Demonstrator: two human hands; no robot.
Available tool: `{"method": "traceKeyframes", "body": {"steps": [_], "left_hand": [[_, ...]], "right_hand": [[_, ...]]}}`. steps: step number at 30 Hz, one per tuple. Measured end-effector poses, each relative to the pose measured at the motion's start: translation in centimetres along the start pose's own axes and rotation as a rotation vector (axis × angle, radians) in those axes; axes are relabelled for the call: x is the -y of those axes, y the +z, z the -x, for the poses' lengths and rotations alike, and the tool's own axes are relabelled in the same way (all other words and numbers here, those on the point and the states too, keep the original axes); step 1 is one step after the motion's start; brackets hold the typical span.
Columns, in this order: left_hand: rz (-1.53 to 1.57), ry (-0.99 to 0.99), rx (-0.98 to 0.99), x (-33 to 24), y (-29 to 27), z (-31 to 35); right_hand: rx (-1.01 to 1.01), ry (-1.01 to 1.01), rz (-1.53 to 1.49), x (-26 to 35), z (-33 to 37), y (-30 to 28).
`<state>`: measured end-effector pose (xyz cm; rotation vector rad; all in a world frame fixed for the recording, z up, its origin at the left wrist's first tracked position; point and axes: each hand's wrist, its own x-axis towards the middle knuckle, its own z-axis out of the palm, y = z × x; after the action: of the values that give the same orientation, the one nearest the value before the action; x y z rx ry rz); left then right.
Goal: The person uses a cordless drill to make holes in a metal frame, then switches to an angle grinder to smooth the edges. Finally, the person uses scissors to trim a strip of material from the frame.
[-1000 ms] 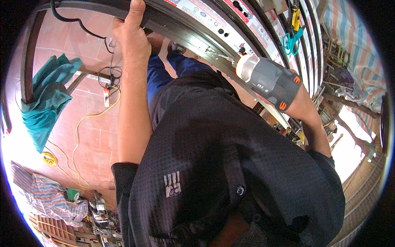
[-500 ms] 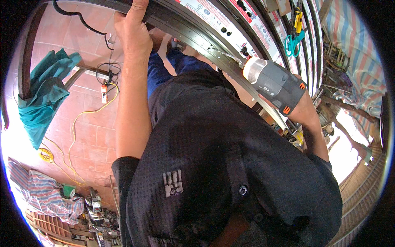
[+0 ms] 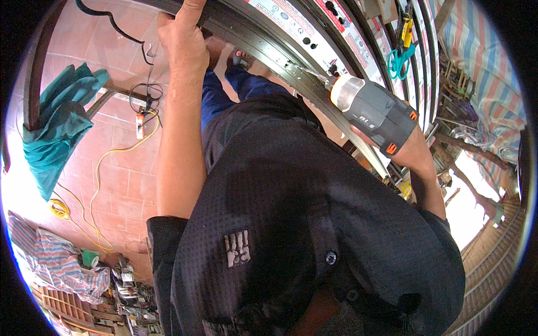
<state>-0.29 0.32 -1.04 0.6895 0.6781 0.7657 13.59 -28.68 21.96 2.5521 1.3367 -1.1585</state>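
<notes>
1. The left fingers [image 3: 164, 25] are curled around the edge of the dark bar [image 3: 263, 50], with the thumb laid over it; the left hand [image 3: 185, 45] is near the top of the view.
2. The right fingers [image 3: 363, 134] are wrapped around the drill [image 3: 375, 112]; its body hides most of the right hand, so I cannot tell how each finger sits.
3. The drill is on the right side of the bar, its bit [image 3: 311, 73] pointing left along it toward a small hole [image 3: 287, 64]. I cannot tell whether the tip touches the metal.
4. Beyond the bar, film-covered bars [image 3: 291, 28] lie side by side, their white and red film facing up, with several dark holes in them.
5. Over those bars are teal-handled scissors [image 3: 399, 60], just beside a yellow tool [image 3: 407, 28].
6. Below the bar come blue trousers [image 3: 216, 103] and a black shirt [image 3: 314, 196].
7. To the left, a teal cloth [image 3: 59, 129] hangs on an upright [image 3: 35, 95]; a yellow cord [image 3: 98, 173] runs across the tiled floor [image 3: 126, 151].
8. Farthest out, striped sheets [image 3: 493, 73] show at right and lower left.
</notes>
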Motion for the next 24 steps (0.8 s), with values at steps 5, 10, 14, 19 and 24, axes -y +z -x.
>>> {"method": "traceKeyframes", "body": {"steps": [5, 10, 14, 19, 24], "left_hand": [[0.032, -0.069, 0.014, -0.1, 0.1, 0.3], [-0.059, -0.06, -0.026, -0.8, 0.5, 0.5], [-0.053, -0.052, -0.028, -0.8, 0.5, 0.6], [0.006, -0.041, 0.037, 0.0, 0.0, 0.3], [0.054, -0.105, 0.045, 0.2, -0.4, 0.0]], "right_hand": [[0.02, -0.043, 0.033, -0.3, 0.1, 0.0], [0.059, 0.042, 0.078, 1.1, -0.6, -0.5], [0.085, 0.049, -0.167, 2.2, -1.0, -1.1], [0.024, -0.004, 0.002, 1.6, -1.1, -0.5], [0.04, -0.029, 0.023, 1.0, -0.9, -0.5]]}}
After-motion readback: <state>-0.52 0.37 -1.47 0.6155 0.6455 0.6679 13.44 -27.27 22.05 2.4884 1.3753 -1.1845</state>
